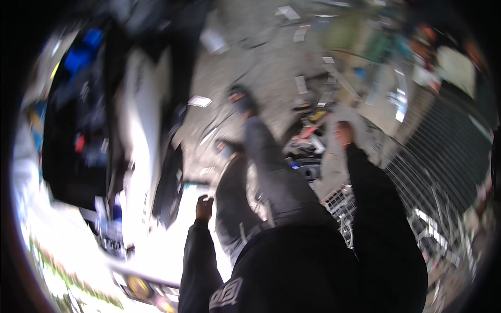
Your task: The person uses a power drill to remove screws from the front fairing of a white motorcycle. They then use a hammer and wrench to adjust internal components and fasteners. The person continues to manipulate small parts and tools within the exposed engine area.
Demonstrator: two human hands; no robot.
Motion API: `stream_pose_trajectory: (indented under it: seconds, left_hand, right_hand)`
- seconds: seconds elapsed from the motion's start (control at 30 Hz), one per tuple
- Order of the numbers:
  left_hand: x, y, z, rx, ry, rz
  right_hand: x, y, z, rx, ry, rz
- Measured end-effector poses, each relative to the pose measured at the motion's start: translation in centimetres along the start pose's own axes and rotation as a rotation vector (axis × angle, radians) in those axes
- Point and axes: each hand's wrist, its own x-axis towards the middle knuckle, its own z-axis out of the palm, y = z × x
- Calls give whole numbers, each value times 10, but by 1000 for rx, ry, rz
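My left hand (204, 207) hangs low beside my left leg, near the pale body edge of what looks like an open vehicle (140, 115). Its fingers are small and blurred, and I see nothing clearly held in it. Out to the right, my right hand (344, 134) hangs over the floor beside a heap of tools and parts (308, 138). Motion smears its fingers, so whether it grips anything is unclear. Both arms are in black sleeves. My legs stand apart, the feet on the grey concrete floor (224, 68).
Left, a dark compartment (78, 120) contains blue and red items. Close by on the right are a wire crate (342, 208), a dark ribbed panel (443, 141) and wire racks (433, 198). Flattened cardboard (383, 99) and scattered paper scraps (200, 101) lie on the floor.
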Motion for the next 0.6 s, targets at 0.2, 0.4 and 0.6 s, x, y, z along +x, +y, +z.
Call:
stream_pose_trajectory:
  seconds: [0.2, 0.4, 0.6]
  left_hand:
    - [-48, -88, -25, 60, 101, -256]
    - [47, -10, -13, -23, 107, -72]
    - [242, 64, 82, 358, -61, -1]
  right_hand:
    - [93, -89, -46, 911, -58, 347]
    - [107, -180, -35, 788, -179, 48]
    - [121, -114, 34, 705, -287, 115]
